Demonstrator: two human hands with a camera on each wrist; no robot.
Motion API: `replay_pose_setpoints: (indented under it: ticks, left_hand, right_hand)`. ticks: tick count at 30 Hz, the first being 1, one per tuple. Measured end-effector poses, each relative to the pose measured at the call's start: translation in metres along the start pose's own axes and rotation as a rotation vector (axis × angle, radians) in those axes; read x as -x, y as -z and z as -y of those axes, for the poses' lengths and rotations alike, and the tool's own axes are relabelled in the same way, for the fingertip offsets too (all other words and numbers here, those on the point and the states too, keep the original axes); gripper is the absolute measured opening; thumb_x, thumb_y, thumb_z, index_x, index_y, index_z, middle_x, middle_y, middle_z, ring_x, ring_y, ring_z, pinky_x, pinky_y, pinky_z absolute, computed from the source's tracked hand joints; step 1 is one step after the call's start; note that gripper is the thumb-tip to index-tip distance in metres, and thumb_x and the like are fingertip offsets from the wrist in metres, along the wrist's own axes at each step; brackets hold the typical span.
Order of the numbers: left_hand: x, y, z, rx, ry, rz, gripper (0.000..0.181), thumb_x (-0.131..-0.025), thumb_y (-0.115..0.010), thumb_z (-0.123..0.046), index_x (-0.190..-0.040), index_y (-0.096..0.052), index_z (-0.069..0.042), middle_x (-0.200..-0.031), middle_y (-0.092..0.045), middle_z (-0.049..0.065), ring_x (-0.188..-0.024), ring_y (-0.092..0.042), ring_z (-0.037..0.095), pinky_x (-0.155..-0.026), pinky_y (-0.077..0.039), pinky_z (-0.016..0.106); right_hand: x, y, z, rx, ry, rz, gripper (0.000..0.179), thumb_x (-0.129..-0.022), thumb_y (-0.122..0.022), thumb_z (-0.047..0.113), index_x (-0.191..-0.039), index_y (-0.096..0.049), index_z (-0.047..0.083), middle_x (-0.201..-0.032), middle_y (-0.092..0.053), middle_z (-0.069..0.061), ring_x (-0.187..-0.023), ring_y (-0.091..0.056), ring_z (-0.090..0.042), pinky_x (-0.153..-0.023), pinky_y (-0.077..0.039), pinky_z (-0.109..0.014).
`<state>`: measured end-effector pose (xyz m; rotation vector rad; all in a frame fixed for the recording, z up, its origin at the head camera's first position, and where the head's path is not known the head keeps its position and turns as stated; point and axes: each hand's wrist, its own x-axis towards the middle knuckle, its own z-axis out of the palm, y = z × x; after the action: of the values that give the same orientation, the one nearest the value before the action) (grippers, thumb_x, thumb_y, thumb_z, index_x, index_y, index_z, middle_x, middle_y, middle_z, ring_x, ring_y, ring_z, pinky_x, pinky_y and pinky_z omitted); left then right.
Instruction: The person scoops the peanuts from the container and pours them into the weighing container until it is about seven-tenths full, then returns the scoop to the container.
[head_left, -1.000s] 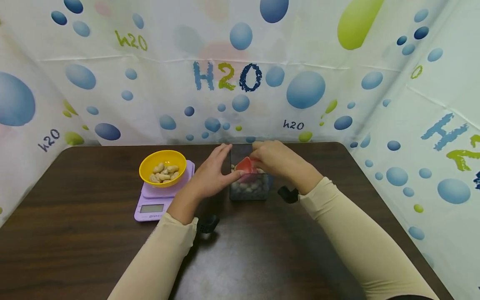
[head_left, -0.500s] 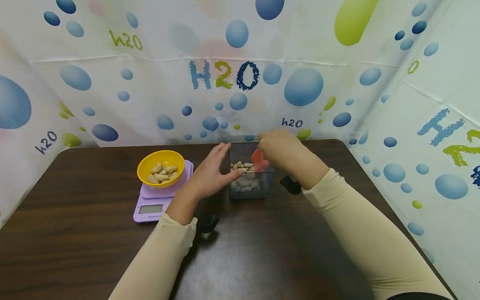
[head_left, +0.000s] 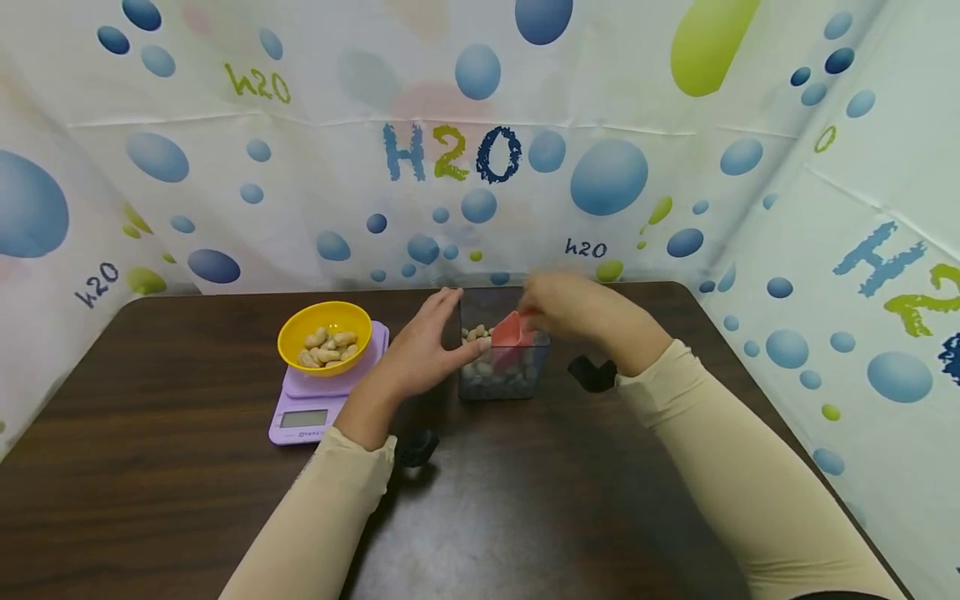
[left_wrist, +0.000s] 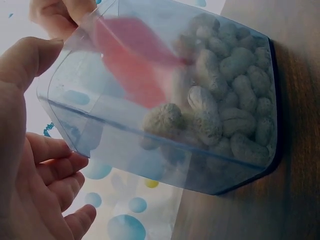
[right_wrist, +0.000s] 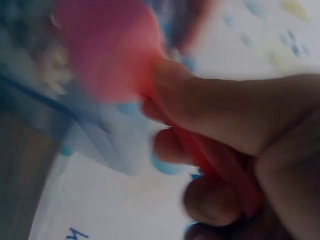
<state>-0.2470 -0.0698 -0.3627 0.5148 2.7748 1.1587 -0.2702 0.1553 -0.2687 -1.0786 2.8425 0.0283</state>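
Observation:
My right hand (head_left: 566,304) grips the handle of a red scoop (right_wrist: 115,50), fingers wrapped round it in the right wrist view. The scoop's head dips tilted into a clear, bluish plastic container (left_wrist: 125,130), among peanuts (left_wrist: 245,95) in their shells. In the left wrist view the peanuts fill the container's lower part. My left hand (head_left: 423,346) rests at the container's left side, thumb across the near rim and the other fingers extended along the side. Its thumb and a fingertip (left_wrist: 77,159) lie right at the rim.
Left of the container, a yellow bowl (head_left: 296,321) with several peanuts sits on a purple kitchen scale (head_left: 341,383). A dark brown wooden table (head_left: 465,500) bears everything. Behind hangs a white curtain (head_left: 315,192) printed with blue bubbles and H2O lettering.
The scoop rose and tipped toward the container's right side, baring the peanuts, then came back down leftward among them. The right hand shifted slightly right. The left hand stayed put.

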Motion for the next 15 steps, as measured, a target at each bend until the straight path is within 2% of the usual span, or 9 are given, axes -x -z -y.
replay_pose_setpoints:
  ticks: [10, 15]
  left_hand:
    - [0.001, 0.001, 0.001, -0.007, -0.01, -0.003, 0.092, -0.086, -0.06, -0.064, -0.158, -0.022, -0.021, -0.165, -0.015, 0.004, -0.149, -0.024, 0.031, -0.115, -0.027, 0.06]
    - [0.001, 0.002, 0.0, -0.005, -0.012, 0.001, 0.093, -0.086, -0.059, -0.067, -0.158, -0.022, -0.022, -0.165, -0.015, 0.004, -0.149, -0.024, 0.03, -0.115, -0.027, 0.06]
  right_hand:
    - [-0.008, -0.032, 0.007, -0.044, 0.002, -0.116, 0.014, -0.096, -0.064, 0.018, -0.092, -0.075, 0.01, -0.081, -0.051, -0.002, -0.07, -0.048, -0.017, -0.063, -0.041, -0.028]
    - [-0.005, -0.036, 0.0, -0.132, 0.015, -0.12, 0.015, -0.095, -0.065, 0.02, -0.1, -0.076, 0.011, -0.084, -0.052, -0.001, -0.073, -0.049, -0.017, -0.066, -0.042, -0.029]
